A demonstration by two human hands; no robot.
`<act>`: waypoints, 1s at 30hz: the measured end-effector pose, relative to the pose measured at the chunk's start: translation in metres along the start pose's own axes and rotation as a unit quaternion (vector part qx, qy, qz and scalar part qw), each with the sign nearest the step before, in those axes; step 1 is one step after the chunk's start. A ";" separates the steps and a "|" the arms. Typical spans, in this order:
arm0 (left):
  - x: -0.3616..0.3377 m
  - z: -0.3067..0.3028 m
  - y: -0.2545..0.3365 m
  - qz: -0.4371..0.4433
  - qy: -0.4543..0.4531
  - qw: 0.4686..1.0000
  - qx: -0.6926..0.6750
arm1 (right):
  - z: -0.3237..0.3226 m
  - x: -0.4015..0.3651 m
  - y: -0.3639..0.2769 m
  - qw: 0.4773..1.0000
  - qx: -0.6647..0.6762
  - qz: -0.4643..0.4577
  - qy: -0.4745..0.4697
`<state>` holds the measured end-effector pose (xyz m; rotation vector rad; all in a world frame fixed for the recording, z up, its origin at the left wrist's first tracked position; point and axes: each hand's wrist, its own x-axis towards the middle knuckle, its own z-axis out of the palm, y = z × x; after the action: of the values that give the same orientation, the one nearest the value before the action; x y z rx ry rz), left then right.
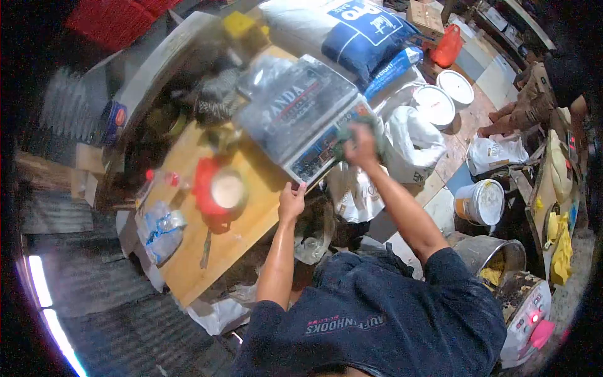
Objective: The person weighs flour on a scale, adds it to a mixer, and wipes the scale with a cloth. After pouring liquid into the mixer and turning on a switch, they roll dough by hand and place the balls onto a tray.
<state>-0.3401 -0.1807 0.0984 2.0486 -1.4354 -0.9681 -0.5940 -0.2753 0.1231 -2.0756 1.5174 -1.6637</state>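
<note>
Here, the hands: apart, each closed on something of its own.
Right hand [361, 146]: reaches furthest out, curled around a crumpled green cloth [372, 129] pressed to the right end of the scale.
Left hand [292, 201]: nearer the body, fingers clamped on the near corner of the scale, at the bench edge.
Scale: a grey weighing scale wrapped in clear plastic [295, 107], lettered "PANDA", lies slantwise on the far end of the bench, between the two hands.
Bench: a yellow-brown wooden bench [251, 217], running away to the left.
On the bench: a red plastic tub with a white top [218, 191] just left of the scale; beyond it a clear plastic bag with blue print [160, 227].
Behind the scale: a blue and white sack [364, 28].
Floor, right: round white plastic buckets [434, 105] and a steel pot [496, 254].
</note>
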 end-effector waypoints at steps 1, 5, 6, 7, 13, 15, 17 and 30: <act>-0.003 -0.003 0.004 -0.010 -0.008 1.000 0.002 | -0.009 0.014 0.018 0.996 -0.063 0.054 0.039; -0.009 -0.005 0.010 0.025 0.033 0.999 0.014 | 0.012 0.032 -0.013 0.994 -0.030 0.093 0.040; -0.009 -0.006 0.018 0.052 0.038 0.998 0.007 | 0.026 0.018 -0.039 0.998 0.017 0.057 0.006; -0.014 -0.014 0.030 0.048 -0.022 0.996 -0.078 | 0.033 0.005 -0.068 0.999 0.047 -0.004 -0.016; -0.022 -0.029 0.045 0.139 0.024 0.984 -0.107 | 0.053 0.018 -0.148 0.973 0.145 -0.081 -0.161; 0.017 -0.015 -0.009 0.018 0.017 0.960 -0.280 | 0.061 0.063 -0.144 0.984 0.084 -0.089 -0.130; 0.026 -0.022 0.007 0.018 0.056 0.958 -0.280 | 0.068 0.090 -0.141 0.983 -0.020 -0.119 -0.142; 0.059 -0.040 0.067 0.021 0.112 0.954 -0.278 | 0.000 0.217 0.037 0.961 -0.264 0.025 -0.076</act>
<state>-0.3381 -0.2602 0.1548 1.6381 -0.9457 -0.9516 -0.6345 -0.4482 0.2524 -2.3009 2.1112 -1.1281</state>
